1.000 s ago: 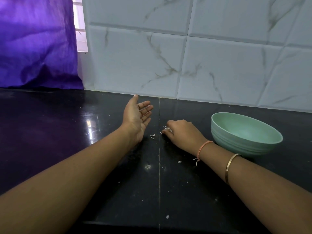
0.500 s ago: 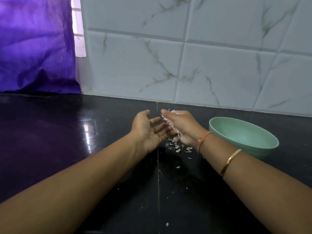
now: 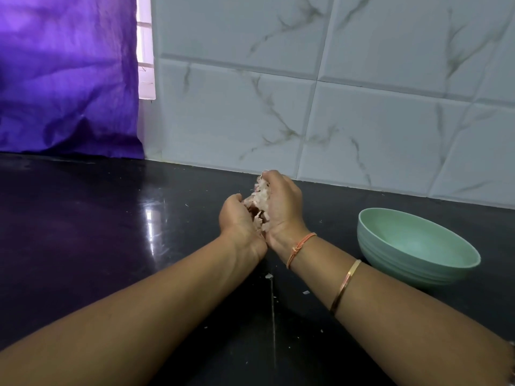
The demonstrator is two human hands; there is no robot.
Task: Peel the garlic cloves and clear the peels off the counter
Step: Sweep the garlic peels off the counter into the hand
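A wad of pale, papery garlic peels (image 3: 260, 200) is cupped between both my hands above the black counter (image 3: 111, 246). My left hand (image 3: 237, 218) curls under the peels from the left. My right hand (image 3: 282, 203) curls over them from the right, wearing an orange thread and a thin bangle on the wrist. The two hands touch at the heel. A few small peel scraps (image 3: 269, 276) lie on the counter beneath my wrists. No garlic cloves are visible.
A pale green bowl (image 3: 418, 246) stands on the counter to the right of my right forearm, its visible inside bare. A white marbled tile wall (image 3: 334, 107) runs behind. A purple curtain (image 3: 64, 79) hangs at the back left.
My right hand swept the peels off the counter into my left palm. Both hands then rose and came together around the heap.
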